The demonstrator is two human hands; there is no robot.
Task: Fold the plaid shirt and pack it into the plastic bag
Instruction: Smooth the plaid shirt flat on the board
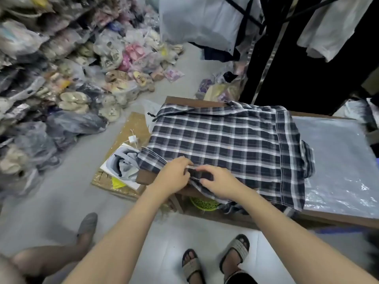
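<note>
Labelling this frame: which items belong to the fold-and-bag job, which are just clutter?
Job: plaid shirt; plastic bag; left hand and right hand, both pinching the shirt's near edge.

Clutter: bagged slippers; cardboard; grey item; green basket; hanging clothes.

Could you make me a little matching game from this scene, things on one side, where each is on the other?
Things:
1. plaid shirt
2. plastic bag
3. green basket
4. both hands: left hand, right hand

Places:
A. under the table
B. spread across the tabletop
C. flat on the table, right of the shirt
D. at the shirt's near edge

Pairs: 1-B, 2-C, 3-A, 4-D
</note>
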